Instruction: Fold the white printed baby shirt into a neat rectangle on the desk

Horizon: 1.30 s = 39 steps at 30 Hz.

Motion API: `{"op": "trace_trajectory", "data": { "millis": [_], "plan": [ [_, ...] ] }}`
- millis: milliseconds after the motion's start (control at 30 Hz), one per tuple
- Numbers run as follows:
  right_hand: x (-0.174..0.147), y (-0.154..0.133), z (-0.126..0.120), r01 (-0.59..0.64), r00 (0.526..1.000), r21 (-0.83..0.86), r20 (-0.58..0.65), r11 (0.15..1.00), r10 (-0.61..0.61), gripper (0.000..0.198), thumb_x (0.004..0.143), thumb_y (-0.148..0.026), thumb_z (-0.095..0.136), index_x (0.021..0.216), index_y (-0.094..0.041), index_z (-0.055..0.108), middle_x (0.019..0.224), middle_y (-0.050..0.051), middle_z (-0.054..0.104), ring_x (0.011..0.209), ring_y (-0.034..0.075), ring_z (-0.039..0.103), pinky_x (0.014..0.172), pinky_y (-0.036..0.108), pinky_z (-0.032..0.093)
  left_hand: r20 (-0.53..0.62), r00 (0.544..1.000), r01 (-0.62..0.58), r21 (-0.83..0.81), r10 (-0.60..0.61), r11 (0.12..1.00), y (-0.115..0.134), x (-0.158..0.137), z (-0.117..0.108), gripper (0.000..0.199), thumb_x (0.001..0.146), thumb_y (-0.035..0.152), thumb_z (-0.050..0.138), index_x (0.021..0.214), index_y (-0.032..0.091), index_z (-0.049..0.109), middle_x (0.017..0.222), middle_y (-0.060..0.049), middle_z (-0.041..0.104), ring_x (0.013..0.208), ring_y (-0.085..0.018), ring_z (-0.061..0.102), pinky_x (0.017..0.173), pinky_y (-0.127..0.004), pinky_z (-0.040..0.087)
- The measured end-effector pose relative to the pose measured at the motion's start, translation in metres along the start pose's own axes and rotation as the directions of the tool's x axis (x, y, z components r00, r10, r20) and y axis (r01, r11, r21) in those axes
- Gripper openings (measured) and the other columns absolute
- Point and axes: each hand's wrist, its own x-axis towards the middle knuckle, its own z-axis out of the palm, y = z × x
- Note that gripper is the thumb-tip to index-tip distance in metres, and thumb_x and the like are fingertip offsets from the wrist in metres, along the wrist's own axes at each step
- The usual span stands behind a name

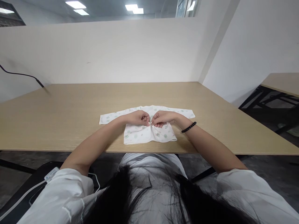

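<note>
A small white long-sleeved baby shirt (137, 135) with a green and brown print lies spread on the table, its sleeves stretched out to both sides and its hem toward me. My left hand (140, 118) is closed in a pinch on the shirt's front, just left of the middle line. Close beside it, my right hand (162, 118) pinches the cloth on the other side of that line. The fabric rises in a small fold between the fingertips. Whether a button or snap is between them is too small to tell.
The wooden table (70, 99) reaches back to a white partition (121, 53). A black cable (23, 74) hangs at the far left. To the right stands another table (282, 81) with dark legs. A white cord (23, 196) runs by my left sleeve.
</note>
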Motion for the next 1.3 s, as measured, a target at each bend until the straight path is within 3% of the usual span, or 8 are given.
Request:
{"op": "trace_trajectory", "data": {
  "millis": [167,333,500,733,867,1300],
  "plan": [
    [-0.002,-0.001,0.001,0.012,1.000,-0.014,-0.007,1.000,-0.012,0.013,0.067,-0.027,0.074,0.068,-0.015,0.068,0.059,0.002,0.066,0.057,0.011,0.060,0.052,0.021,0.044,0.094,0.993,0.077,-0.006,-0.076,0.997,-0.003,0.002,0.008,0.032,0.079,0.048,0.068,0.080,0.017,0.060,0.065,0.001,0.057,0.058,-0.012,0.051,0.056,-0.025,0.035],
    [-0.003,-0.004,0.002,0.027,1.000,-0.052,-0.008,0.998,-0.027,0.011,0.067,-0.026,0.073,0.071,-0.016,0.073,0.060,0.001,0.066,0.055,0.010,0.058,0.052,0.022,0.044,0.081,0.985,0.153,0.010,-0.153,0.988,-0.004,0.001,0.005,0.032,0.073,0.045,0.073,0.080,0.017,0.060,0.068,0.000,0.060,0.060,-0.013,0.056,0.057,-0.025,0.038],
    [-0.003,-0.006,0.004,0.029,0.999,-0.139,-0.017,0.990,-0.032,0.012,0.066,-0.021,0.069,0.076,-0.017,0.074,0.062,0.000,0.066,0.053,0.009,0.054,0.048,0.021,0.037,0.093,0.990,0.108,0.016,-0.109,0.994,-0.006,0.002,0.004,0.025,0.073,0.040,0.072,0.076,0.017,0.060,0.067,0.001,0.058,0.059,-0.012,0.052,0.056,-0.025,0.036],
    [0.000,-0.003,0.009,0.011,0.995,-0.201,-0.091,0.980,-0.030,0.013,0.063,-0.029,0.073,0.070,-0.018,0.072,0.054,-0.003,0.060,0.048,0.008,0.047,0.045,0.023,0.031,0.083,0.995,0.056,-0.005,-0.055,0.998,-0.010,0.005,0.007,0.022,0.072,0.036,0.070,0.070,0.017,0.060,0.063,0.002,0.052,0.057,-0.011,0.044,0.054,-0.025,0.030],
    [-0.002,-0.004,0.008,0.028,0.998,-0.225,-0.056,0.974,-0.042,0.016,0.064,-0.027,0.069,0.076,-0.018,0.076,0.057,-0.002,0.063,0.048,0.008,0.046,0.046,0.023,0.030,0.110,0.994,0.006,-0.058,0.000,0.998,-0.011,0.004,0.007,0.025,0.074,0.039,0.070,0.073,0.017,0.061,0.063,0.002,0.051,0.057,-0.010,0.044,0.055,-0.025,0.032],
    [-0.003,-0.002,0.010,0.087,0.991,-0.296,-0.070,0.951,-0.112,0.016,0.060,-0.017,0.065,0.075,-0.019,0.072,0.058,-0.003,0.059,0.049,0.008,0.041,0.044,0.023,0.028,0.091,0.995,0.061,-0.123,-0.050,0.991,-0.014,0.006,0.009,0.031,0.070,0.044,0.076,0.070,0.016,0.061,0.061,0.003,0.051,0.057,-0.010,0.044,0.054,-0.025,0.031]
  ]
}}
